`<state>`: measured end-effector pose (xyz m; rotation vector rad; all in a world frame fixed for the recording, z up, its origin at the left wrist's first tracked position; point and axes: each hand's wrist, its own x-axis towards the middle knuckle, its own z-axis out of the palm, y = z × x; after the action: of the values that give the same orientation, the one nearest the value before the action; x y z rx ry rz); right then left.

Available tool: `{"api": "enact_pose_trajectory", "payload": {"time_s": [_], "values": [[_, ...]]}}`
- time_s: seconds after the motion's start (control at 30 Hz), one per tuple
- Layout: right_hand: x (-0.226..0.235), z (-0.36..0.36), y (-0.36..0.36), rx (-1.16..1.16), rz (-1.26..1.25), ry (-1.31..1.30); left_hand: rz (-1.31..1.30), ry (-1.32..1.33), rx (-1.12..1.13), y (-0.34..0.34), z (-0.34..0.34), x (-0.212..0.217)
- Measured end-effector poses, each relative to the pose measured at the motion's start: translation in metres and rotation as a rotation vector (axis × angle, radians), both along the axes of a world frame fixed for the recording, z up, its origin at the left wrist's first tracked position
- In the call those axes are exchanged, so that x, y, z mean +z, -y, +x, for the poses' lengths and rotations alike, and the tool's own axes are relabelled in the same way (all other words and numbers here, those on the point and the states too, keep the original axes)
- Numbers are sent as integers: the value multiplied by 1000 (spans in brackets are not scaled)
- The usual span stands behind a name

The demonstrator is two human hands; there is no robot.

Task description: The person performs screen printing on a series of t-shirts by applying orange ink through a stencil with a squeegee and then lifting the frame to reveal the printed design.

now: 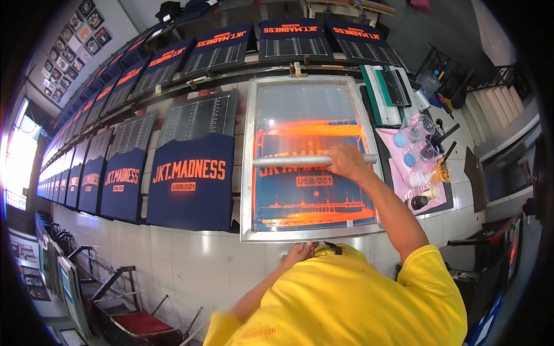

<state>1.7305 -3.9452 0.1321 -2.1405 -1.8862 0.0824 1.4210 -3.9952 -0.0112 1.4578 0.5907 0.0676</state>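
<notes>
My right hand [347, 162] is wrapped round the silver bar handle of a squeegee [300, 161], which lies across a mesh printing screen in an aluminium frame [247, 173]. Bright orange ink [306, 128] makes a thick band on the far side of the squeegee, and more is smeared along the near end. Through the mesh shows a dark navy garment with orange lettering. Low at the frame's near edge, my left hand [300, 252] has its fingers curled in front of my yellow shirt; whether they grip the frame is hidden.
Left of the screen, a navy shirt [190, 190] with orange print lies on a dark board, in a long row. Another row of printed shirts [294, 36] runs behind. At right, bottles and cups [421, 155] stand on pink cloth, beside more squeegees [385, 92]. A red-seated chair [141, 323] stands lower left.
</notes>
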Motion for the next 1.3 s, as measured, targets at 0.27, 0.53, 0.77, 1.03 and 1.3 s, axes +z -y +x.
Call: {"api": "enact_pose_trajectory", "payload": {"time_s": [0.27, 0.53, 0.77, 1.03, 1.3], "values": [[-33, -66, 96, 65, 97, 139, -47, -19, -18, -2, -1, 3], [-47, -120, 148, 49, 126, 126, -151, 63, 26, 1, 2, -10], [-60, -124, 159, 33, 90, 45, -504, 74, 94, 3, 4, -12], [-69, -127, 165, 13, 85, 31, -468, 5, 56, 3, 3, -7], [-53, -116, 149, 67, 208, 216, -370, -13, 16, 2, 4, -6]]}}
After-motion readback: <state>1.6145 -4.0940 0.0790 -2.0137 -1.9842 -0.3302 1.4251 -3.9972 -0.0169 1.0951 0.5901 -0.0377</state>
